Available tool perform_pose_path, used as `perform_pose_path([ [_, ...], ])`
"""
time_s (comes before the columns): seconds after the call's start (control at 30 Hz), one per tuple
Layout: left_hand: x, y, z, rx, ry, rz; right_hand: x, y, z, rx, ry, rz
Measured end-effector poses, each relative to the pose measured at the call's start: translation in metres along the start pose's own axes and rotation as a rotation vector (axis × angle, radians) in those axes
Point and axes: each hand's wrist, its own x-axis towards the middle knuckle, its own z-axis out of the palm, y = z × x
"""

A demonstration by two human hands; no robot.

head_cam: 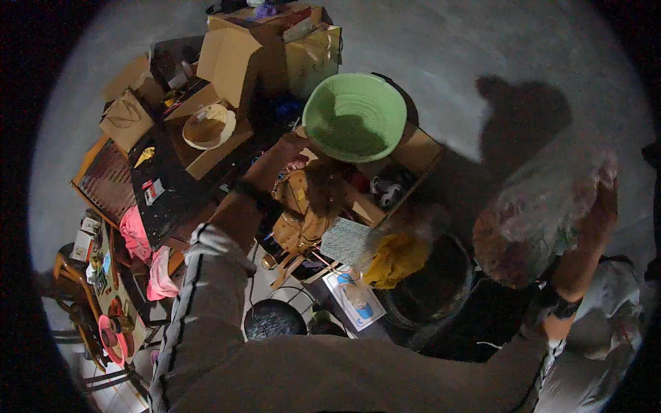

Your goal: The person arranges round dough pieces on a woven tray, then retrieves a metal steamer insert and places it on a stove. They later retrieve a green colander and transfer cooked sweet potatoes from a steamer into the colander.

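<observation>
My right hand (608, 168), raised at the right side, grips a translucent plastic bag (547, 199). The bag is full and blurred, so its contents are unclear. A dark band circles that wrist. My left arm reaches forward, and my left hand (295, 145) is in shadow at the near left rim of a light green plastic basket (356, 116). Its fingers are hidden, so a grip cannot be made out. The basket is over an open cardboard box (421, 149) and looks bare inside apart from a shadow. Just below my left hand lies a brown bag (304, 206).
Farther left, a small woven basket (209, 126) rests in another open cardboard box (219, 155). Pink cloths (162, 273) hang by a wooden cabinet (106, 175). Near me are a yellow plastic bag (397, 258), a dark round tub (439, 289), a printed card (356, 302) and a black fan-like round object (275, 320).
</observation>
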Motion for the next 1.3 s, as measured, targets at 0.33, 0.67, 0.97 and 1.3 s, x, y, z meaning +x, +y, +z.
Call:
perform_pose_path([
  [0.33,0.075,-0.014,0.017,-0.215,0.061,0.211,-0.046,0.033,-0.015,0.367,0.129,0.514],
  [0.67,-0.183,0.011,-0.127,-0.028,0.384,0.286,0.026,-0.035,0.148,1.148,0.092,0.644],
  [0.97,-0.522,-0.156,-0.141,-0.371,0.997,0.106,0.034,-0.171,0.273,1.683,-0.048,0.866],
  [1.3,-0.631,-0.234,-0.059,-0.505,1.038,0.177,-0.077,-0.256,0.379,0.740,-0.498,0.596],
])
